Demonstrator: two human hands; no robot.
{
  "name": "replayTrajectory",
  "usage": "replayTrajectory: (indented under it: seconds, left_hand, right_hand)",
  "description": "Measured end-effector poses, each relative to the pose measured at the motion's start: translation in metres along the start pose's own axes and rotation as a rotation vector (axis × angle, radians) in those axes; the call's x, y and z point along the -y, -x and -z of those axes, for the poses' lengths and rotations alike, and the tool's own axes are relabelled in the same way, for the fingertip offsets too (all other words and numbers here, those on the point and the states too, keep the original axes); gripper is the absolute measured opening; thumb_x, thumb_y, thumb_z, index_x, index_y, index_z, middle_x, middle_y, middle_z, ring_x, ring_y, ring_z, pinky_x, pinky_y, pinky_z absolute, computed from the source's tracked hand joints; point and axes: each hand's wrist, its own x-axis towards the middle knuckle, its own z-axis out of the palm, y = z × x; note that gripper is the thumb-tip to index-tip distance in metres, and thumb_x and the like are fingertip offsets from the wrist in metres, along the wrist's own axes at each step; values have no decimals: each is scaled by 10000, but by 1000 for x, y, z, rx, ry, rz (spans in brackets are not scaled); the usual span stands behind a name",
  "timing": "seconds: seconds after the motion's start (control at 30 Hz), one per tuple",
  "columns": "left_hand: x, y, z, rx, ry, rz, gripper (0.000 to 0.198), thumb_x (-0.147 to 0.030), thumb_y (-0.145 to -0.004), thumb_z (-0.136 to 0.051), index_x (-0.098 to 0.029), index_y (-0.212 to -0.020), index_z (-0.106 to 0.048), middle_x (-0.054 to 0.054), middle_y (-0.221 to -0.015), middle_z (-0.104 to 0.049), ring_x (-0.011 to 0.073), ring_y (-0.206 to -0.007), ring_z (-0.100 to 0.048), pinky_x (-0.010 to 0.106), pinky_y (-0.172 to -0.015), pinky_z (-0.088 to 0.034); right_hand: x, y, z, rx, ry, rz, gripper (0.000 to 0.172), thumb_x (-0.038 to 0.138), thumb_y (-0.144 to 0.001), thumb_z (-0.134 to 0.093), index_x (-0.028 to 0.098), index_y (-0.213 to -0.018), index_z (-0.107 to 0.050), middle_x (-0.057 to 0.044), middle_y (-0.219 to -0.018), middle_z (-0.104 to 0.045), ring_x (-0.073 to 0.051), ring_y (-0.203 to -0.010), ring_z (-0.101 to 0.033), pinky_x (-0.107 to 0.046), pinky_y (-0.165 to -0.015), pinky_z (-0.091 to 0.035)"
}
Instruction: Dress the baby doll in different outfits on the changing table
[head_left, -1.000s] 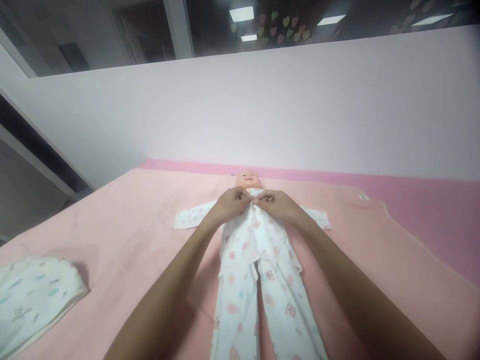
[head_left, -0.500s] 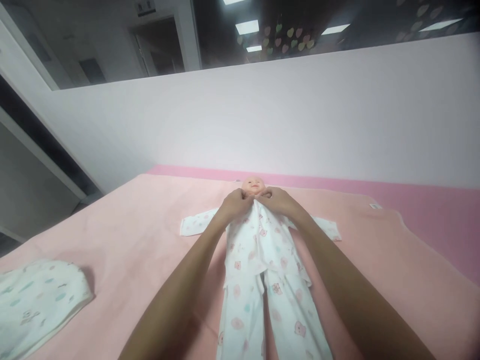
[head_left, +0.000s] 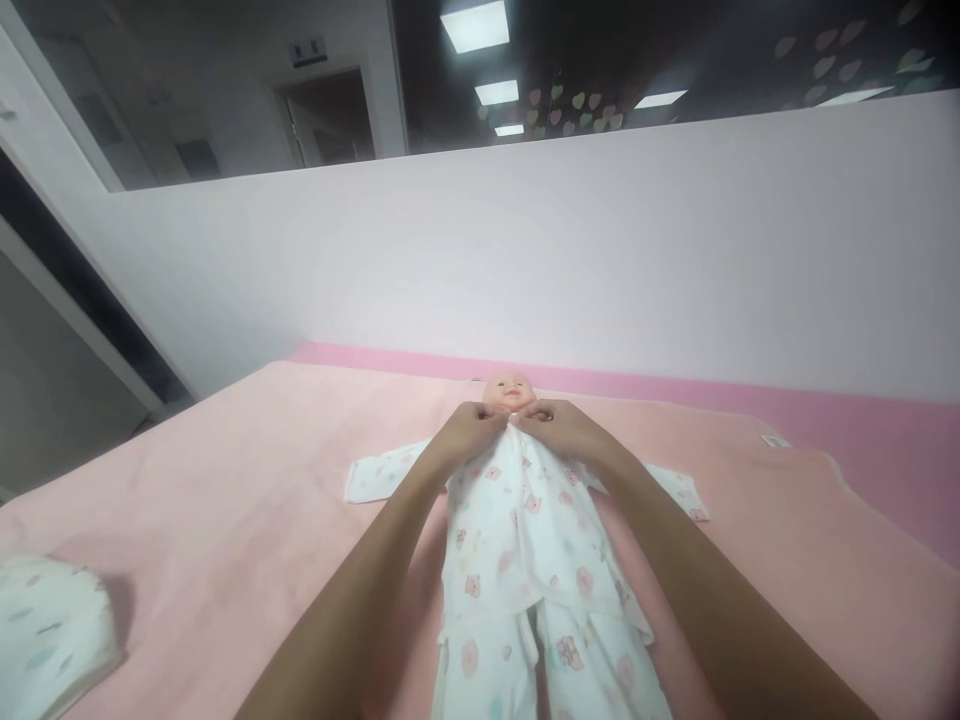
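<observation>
A baby doll (head_left: pixel 511 388) lies on its back, head toward the wall, dressed in a white printed top (head_left: pixel 517 510) and matching pants (head_left: pixel 487 665). At the doll's neck, my left hand (head_left: pixel 474 432) pinches one side of the top's collar. My right hand (head_left: pixel 559 425) pinches the other side, close beside the left. The fingertips nearly meet at the front opening, and whatever fastener is there is too small to make out. Both sleeves stretch outward past my forearms. The pants' lower ends are out of frame.
A pink blanket (head_left: pixel 247 500) covers the surface under the doll. At the lower left lies a white printed cloth item (head_left: pixel 56 630), cut off by the frame. Behind stands a low white wall (head_left: pixel 600 250) with dark glass above, and a pink strip (head_left: pixel 877 430) runs along its foot.
The view has tilted up and come slightly closer, so the doll appears lower and larger. Both hands remain at the collar in much the same pinch.
</observation>
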Motion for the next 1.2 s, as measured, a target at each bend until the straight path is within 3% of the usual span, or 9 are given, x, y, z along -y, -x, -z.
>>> replayTrajectory:
  seconds: [0.17, 0.37, 0.53, 0.7, 0.87, 1.03, 1.1, 1.2]
  left_hand:
    - [-2, 1, 0, 20, 0, 24, 383, -404, -885, -624, -197, -643, -414, -32, -604, -359, 104, -536, -335, 260, -516, -225]
    - [-4, 2, 0, 21, 40, 72, 405, -534, -854, -696, -190, -693, -553, 12, -595, -505, 165, -570, -500, 281, -527, -350]
    - [-5, 2, 0, 19, 61, 74, 405, -526, -850, -712, -187, -685, -563, 19, -603, -539, 181, -589, -544, 293, -553, -387]
    - [-6, 1, -2, 10, 59, 45, 414, -544, -871, -685, -179, -710, -575, 19, -638, -555, 173, -612, -541, 290, -572, -394]
    - [-6, 2, -2, 35, 64, 14, 395, -515, -893, -660, -179, -718, -546, 2, -649, -526, 148, -608, -501, 273, -568, -370]
    - [-3, -1, -3, 17, 24, -36, 412, -452, -928, -603, -198, -657, -425, -37, -594, -401, 110, -543, -390, 259, -534, -292]
    - [-3, -1, -6, -33, -4, -44, 352, -453, -931, -600, -194, -715, -498, -15, -655, -495, 128, -587, -460, 259, -548, -330]
    - [-8, 16, -10, -172, -12, -41, 270, -464, -928, -607, -200, -982, -588, 49, -976, -664, 172, -767, -599, 271, -639, -446]
  right_hand:
    - [2, 1, 2, -2, 8, -4, 241, 430, -874, -719, 223, -975, -788, -43, -1044, -769, -219, -947, -691, -285, -776, -470]
    - [3, 2, 5, 21, -12, -44, 266, 456, -858, -726, 226, -973, -795, -41, -1028, -778, -220, -916, -696, -284, -744, -482]
    - [4, 4, -3, -78, -1, -32, 272, 455, -835, -732, 206, -932, -782, -59, -982, -773, -222, -874, -695, -281, -709, -479]
    - [9, 9, -7, -105, -42, -42, 281, 471, -828, -719, 196, -852, -773, -65, -919, -769, -232, -827, -695, -285, -653, -470]
    - [12, 13, -5, -68, -12, -20, 285, 470, -858, -688, 208, -905, -791, -59, -919, -767, -225, -791, -685, -283, -619, -454]
    - [10, 11, -6, -133, 107, 3, 290, 497, -872, -676, 240, -971, -767, -73, -1071, -757, -237, -843, -687, -295, -637, -459]
    - [13, 13, -3, -159, 166, -2, 281, 486, -880, -665, 239, -992, -736, -85, -1134, -743, -252, -901, -685, -304, -664, -462]
    - [24, 33, 6, -249, 256, 26, 259, 457, -889, -654, 236, -1021, -664, -86, -1135, -730, -255, -937, -667, -310, -697, -457]
